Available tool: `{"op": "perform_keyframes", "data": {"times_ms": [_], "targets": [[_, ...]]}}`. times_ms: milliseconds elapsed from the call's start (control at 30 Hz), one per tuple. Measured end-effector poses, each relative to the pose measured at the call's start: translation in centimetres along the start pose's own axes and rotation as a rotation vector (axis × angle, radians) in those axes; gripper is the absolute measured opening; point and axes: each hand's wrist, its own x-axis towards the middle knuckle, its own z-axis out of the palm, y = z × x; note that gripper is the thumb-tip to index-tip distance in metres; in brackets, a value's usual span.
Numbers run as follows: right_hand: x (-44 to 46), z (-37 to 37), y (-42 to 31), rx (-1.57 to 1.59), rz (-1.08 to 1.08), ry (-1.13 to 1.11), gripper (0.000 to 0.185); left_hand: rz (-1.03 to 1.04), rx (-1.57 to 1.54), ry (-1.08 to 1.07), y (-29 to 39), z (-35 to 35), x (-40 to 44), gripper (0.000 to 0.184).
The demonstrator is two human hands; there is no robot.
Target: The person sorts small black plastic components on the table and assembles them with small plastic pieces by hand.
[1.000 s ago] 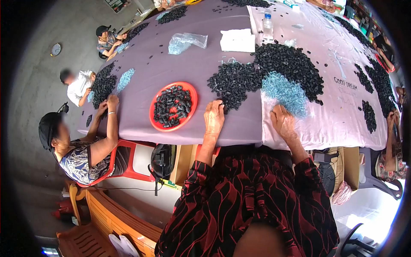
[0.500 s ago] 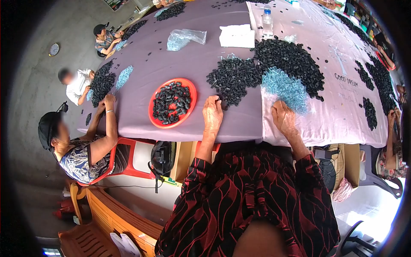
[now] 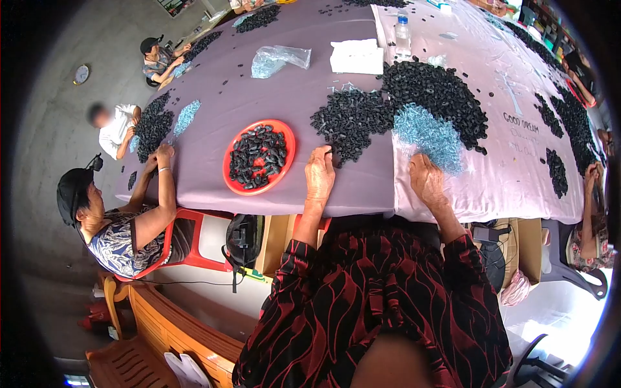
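My left hand (image 3: 319, 173) rests at the front of the purple cloth, its fingers curled together at the lower edge of a pile of small black parts (image 3: 349, 123). What it pinches is too small to make out. My right hand (image 3: 427, 179) lies on the pink cloth, fingers bent and closed, at the lower left edge of a heap of bluish metal pieces (image 3: 427, 132); anything inside it is hidden. A larger black pile (image 3: 440, 97) is just behind that heap. Left of my left hand sits a red tray (image 3: 292, 155) holding black parts.
A white tissue pack (image 3: 357, 57), a clear bottle (image 3: 402, 37) and a plastic bag (image 3: 279, 61) stand or lie farther back. A person (image 3: 123, 233) sits at the left with hands near another black pile (image 3: 154, 123). More people and piles line the table's sides.
The view has shifted slightly. Both hands stay in nearly the same places, with only small changes in the fingers.
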Motion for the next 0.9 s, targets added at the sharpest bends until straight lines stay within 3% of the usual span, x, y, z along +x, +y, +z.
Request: {"op": "perform_keyframes", "data": {"times_ms": [433,500,633,700,800,900], "targets": [[0.1,-0.1,-0.2,0.034,-0.069,0.036,0.008,-0.102,-0.063,0.067,0.0,-0.2,-0.2,0.014],[0.3,-0.3,-0.2,0.032,-0.049,0.024,0.008,-0.013,-0.039,0.110,-0.2,0.0,0.0,0.013],[0.4,-0.4,-0.6,0.061,-0.040,0.004,0.007,-0.031,-0.043,0.106,0.0,-0.4,0.1,0.011],[0.4,-0.4,-0.7,0.133,-0.052,0.059,0.007,-0.172,-0.097,0.064,0.4,-0.4,-0.1,0.012],[0.2,-1.0,-0.8,0.147,-0.032,0.102,0.006,-0.098,-0.075,0.089,0.3,-0.4,-0.2,0.012],[0.2,-1.2,-1.4,0.159,0.010,0.117,0.005,-0.150,-0.117,0.078,0.6,-0.4,-0.3,0.017]]}}
